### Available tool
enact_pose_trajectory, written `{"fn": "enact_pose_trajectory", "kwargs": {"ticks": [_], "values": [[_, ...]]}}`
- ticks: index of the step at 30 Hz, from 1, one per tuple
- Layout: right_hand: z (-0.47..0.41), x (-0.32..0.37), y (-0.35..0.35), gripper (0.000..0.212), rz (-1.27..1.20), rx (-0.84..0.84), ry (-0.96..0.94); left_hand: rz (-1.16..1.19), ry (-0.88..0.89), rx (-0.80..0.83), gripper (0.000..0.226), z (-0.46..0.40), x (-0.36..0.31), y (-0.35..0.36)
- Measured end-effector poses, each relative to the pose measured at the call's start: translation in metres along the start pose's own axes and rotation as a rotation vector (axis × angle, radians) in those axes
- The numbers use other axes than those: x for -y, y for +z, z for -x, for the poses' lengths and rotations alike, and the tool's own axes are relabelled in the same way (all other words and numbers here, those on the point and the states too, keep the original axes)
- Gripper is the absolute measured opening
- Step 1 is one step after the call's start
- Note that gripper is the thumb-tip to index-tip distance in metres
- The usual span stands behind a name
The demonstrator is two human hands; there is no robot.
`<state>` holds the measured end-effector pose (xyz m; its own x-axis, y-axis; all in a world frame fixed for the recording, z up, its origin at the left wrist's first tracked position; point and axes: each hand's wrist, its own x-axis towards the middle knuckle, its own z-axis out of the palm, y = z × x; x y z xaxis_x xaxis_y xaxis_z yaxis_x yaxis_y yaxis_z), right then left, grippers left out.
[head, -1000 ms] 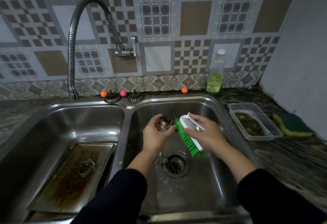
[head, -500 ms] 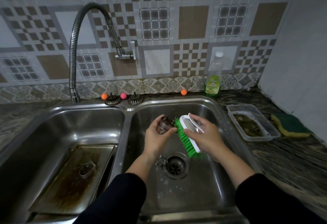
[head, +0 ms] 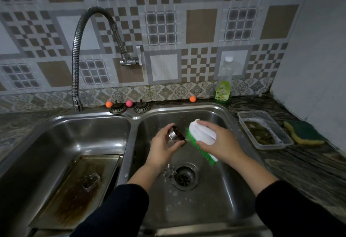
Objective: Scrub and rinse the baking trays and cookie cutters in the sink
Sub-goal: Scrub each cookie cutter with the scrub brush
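Left hand (head: 162, 148) holds cutter (head: 177, 137) — brush (head: 201, 139) touching (bristles).

Baking tray (head: 78, 190) partly cut off below

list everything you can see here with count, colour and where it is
sink: 1, steel, two basins
faucet: 1, grey hose, over left basin
baking tray: 1 seen, stained steel, left basin
cookie cutter: 1, silver, lying on the tray
held cookie cutter: 1, silver, over right basin
brush: 1, white with green bristles, beside held cutter
strainers: 2, dark, sink rim
balls: 3, two orange, one pink, back ledge
soap bottle: 1, clear and green, counter
container: 1, clear, counter right
sponge: 1, green and yellow, far right
left hand: holds the cutter
right hand: grips the brush
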<state>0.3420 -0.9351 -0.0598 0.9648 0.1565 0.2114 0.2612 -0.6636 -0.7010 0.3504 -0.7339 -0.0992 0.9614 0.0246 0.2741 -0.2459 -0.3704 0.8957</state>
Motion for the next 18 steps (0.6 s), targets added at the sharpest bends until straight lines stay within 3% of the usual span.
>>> {"fn": "enact_pose_trajectory", "kwargs": {"ticks": [4, 10, 14, 18], "values": [[-0.007, 0.015, -0.004, 0.066, 0.221, 0.096, -0.134, -0.098, 0.152, 0.073, 0.060, 0.003, -0.010, 0.006], [-0.012, 0.017, -0.013, 0.063, 0.206, 0.212, -0.113, -0.135, 0.169, 0.078, 0.063, 0.004, -0.010, 0.002], [-0.011, 0.017, -0.009, 0.061, 0.166, 0.145, -0.139, -0.087, 0.164, 0.043, 0.057, 0.004, -0.010, 0.004], [-0.010, 0.014, -0.012, 0.061, 0.148, 0.196, -0.103, -0.133, 0.179, 0.080, 0.061, 0.007, -0.010, 0.001]]}}
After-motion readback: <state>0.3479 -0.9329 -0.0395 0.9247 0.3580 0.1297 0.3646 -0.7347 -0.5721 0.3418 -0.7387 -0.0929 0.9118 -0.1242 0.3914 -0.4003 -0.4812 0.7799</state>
